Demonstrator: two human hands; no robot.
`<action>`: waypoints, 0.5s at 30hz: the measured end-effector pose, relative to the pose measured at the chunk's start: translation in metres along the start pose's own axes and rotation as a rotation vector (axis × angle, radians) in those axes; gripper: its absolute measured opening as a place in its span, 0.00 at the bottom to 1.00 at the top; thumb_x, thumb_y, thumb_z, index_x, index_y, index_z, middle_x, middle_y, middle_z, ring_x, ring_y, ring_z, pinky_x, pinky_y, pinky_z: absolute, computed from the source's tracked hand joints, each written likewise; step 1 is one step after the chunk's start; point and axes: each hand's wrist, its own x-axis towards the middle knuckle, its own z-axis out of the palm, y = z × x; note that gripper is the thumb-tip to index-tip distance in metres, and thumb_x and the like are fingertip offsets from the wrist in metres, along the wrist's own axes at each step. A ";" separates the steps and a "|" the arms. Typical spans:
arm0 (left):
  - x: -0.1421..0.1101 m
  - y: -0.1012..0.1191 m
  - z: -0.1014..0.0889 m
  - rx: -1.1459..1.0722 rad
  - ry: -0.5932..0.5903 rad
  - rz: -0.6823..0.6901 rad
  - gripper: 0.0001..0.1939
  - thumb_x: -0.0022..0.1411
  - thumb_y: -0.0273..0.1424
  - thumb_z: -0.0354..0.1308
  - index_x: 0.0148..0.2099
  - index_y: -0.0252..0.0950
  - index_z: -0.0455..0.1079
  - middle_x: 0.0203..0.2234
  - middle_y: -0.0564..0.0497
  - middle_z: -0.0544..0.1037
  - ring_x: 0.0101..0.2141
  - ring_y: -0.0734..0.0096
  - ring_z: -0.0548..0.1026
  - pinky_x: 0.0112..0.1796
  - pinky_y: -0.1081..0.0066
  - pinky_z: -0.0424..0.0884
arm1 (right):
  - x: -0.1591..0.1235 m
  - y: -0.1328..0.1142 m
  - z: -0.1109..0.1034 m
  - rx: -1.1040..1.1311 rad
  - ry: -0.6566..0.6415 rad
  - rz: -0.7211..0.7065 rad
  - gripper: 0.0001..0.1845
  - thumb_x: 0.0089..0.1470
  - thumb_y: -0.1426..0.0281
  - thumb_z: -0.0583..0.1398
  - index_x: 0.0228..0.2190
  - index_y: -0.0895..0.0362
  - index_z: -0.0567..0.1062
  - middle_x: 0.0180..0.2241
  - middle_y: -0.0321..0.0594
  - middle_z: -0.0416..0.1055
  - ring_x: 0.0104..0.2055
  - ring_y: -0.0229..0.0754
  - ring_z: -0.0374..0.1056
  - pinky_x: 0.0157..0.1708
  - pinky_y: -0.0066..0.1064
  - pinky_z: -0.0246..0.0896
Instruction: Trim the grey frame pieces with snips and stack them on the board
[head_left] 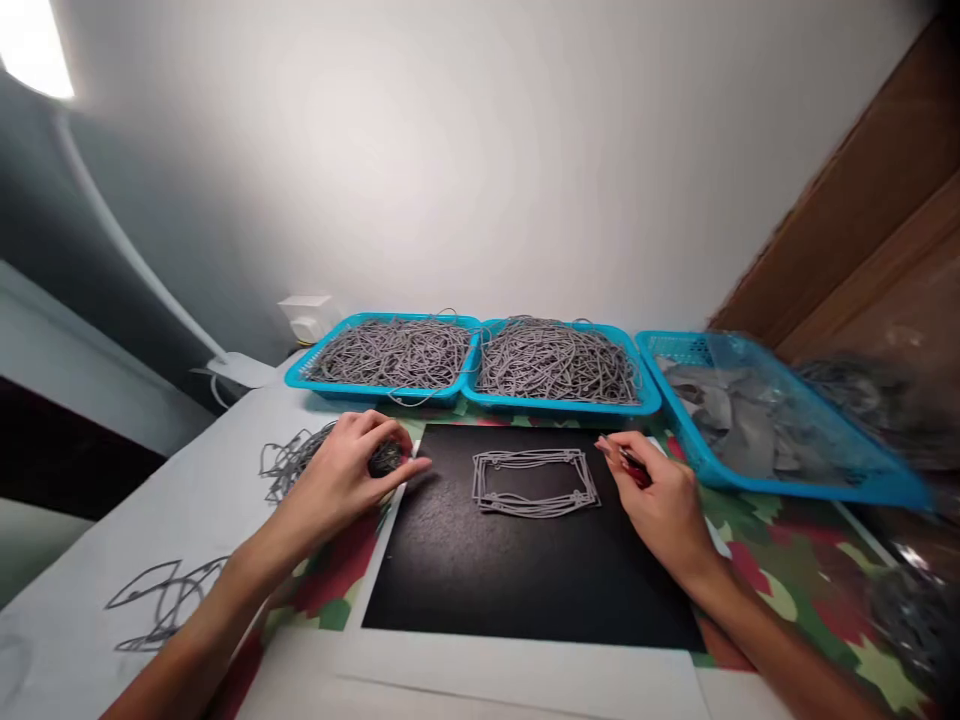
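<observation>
A rectangular grey wire-like frame (536,485), made of several thin strands, lies flat on a black mat (450,580). To its left, my left hand (356,465) is over a heap of grey thin-line pieces (289,465), thumb stretched out and fingers curved apart. Dark strands show between that thumb and the fingers; whether they are gripped is not visible. Just right of the grey frame, my right hand (652,495) is closed around a small tool with a dark red handle (636,468). Its working end is too small to make out.
Two blue baskets (559,406) full of tangled grey strands stand along the wall. A third blue basket (787,487) with flat grey pieces sits at right. Loose grey outlines (169,600) lie at left, below a lamp (127,245). White sheets (465,680) lie in front.
</observation>
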 end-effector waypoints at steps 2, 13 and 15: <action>-0.003 -0.013 -0.010 0.051 -0.084 0.000 0.29 0.67 0.65 0.67 0.44 0.44 0.81 0.45 0.47 0.82 0.49 0.49 0.73 0.52 0.57 0.69 | -0.003 0.003 0.001 -0.024 0.020 -0.013 0.13 0.68 0.59 0.60 0.41 0.50 0.83 0.35 0.42 0.87 0.33 0.51 0.80 0.35 0.36 0.67; -0.002 -0.004 -0.031 -0.149 -0.169 -0.109 0.18 0.74 0.51 0.67 0.42 0.43 0.80 0.40 0.51 0.85 0.45 0.54 0.77 0.48 0.62 0.69 | -0.006 0.015 0.006 -0.237 0.092 -0.212 0.13 0.71 0.62 0.59 0.43 0.50 0.84 0.27 0.34 0.82 0.23 0.46 0.75 0.27 0.33 0.60; -0.001 -0.004 -0.033 -0.188 -0.136 -0.132 0.18 0.73 0.51 0.68 0.42 0.43 0.81 0.39 0.51 0.85 0.45 0.55 0.77 0.47 0.62 0.70 | -0.006 0.016 0.007 -0.251 0.093 -0.214 0.13 0.71 0.61 0.59 0.43 0.50 0.84 0.26 0.34 0.82 0.22 0.46 0.75 0.26 0.34 0.59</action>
